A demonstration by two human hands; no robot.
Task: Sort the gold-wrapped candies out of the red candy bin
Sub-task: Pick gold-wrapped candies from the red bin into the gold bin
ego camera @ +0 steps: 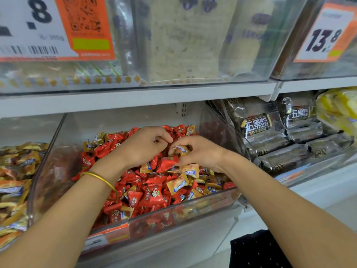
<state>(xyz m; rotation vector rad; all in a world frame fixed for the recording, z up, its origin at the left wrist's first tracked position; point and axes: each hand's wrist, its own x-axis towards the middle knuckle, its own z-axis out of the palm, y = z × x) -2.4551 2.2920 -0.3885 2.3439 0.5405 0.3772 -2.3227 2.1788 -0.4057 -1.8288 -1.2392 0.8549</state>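
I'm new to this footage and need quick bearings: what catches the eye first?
The heap of red candies in the clear bin at centre, with the left hand and right hand close together over it. The right holds a gold-wrapped candy; the left wrist wears a gold bangle. An orange price tag hangs at upper left.

Shop aisle – sweets & snacks section, self-serve.
White shelf (135,99) w/ clear plastic bins (173,246) of loose wrapped sweets – red candies (154,194) in one, gold-wrapped candies (17,171) next door; big orange-and-white price tag (34,31) on the bin above w/ barcode (42,50) & QR code (83,13), a 2nd tag (324,33) reading "13.8"; packaged dark bread (258,130) stacked at right.
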